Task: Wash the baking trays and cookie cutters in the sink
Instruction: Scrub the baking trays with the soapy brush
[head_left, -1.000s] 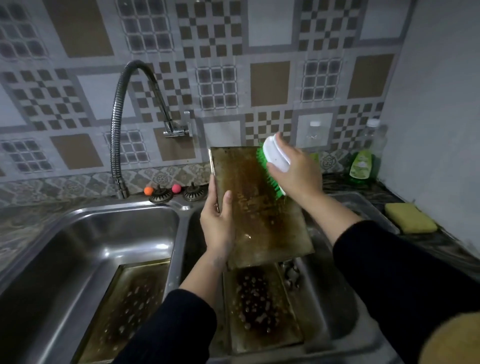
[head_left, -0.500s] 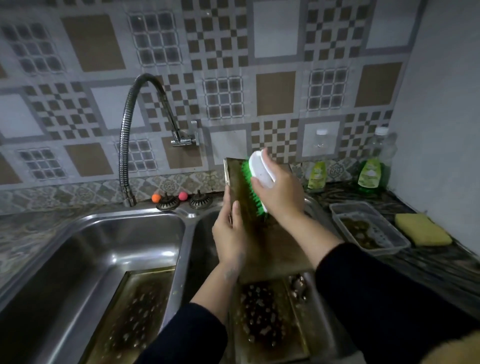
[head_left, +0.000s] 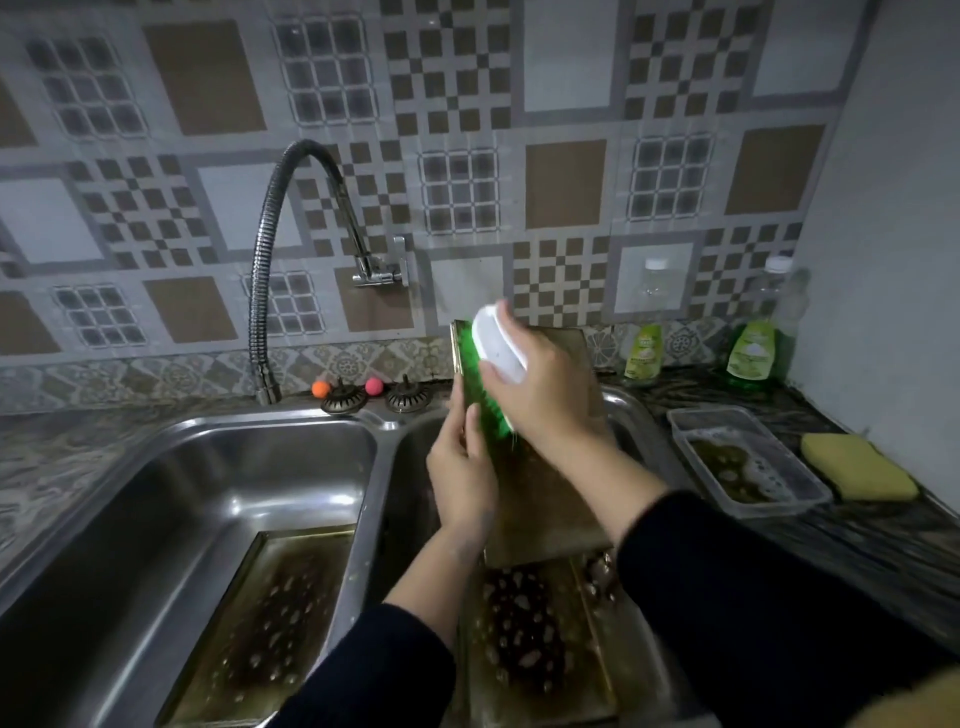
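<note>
Over the right sink basin (head_left: 410, 467) I hold a greasy brown baking tray (head_left: 545, 509) propped upright. My left hand (head_left: 462, 478) grips its left edge. My right hand (head_left: 545, 395) is closed on a white scrub brush (head_left: 496, 345) with green bristles, pressed against the tray's upper left face. A second dirty tray (head_left: 524, 644) lies flat in the right basin below, with some small metal pieces (head_left: 597, 577) beside it. A third dirty tray (head_left: 265, 623) lies in the left basin (head_left: 249, 467).
A flexible faucet (head_left: 306, 249) arches over the sink divider. Two sink strainers (head_left: 374, 397) sit on the back ledge. On the right counter are a clear plastic container with murky water (head_left: 748, 462), a yellow sponge (head_left: 857, 473) and two soap bottles (head_left: 753, 332).
The brush has slid from the tray's upper right toward its upper left edge. My view has tilted up and shifted, bringing the plastic container and right counter into sight.
</note>
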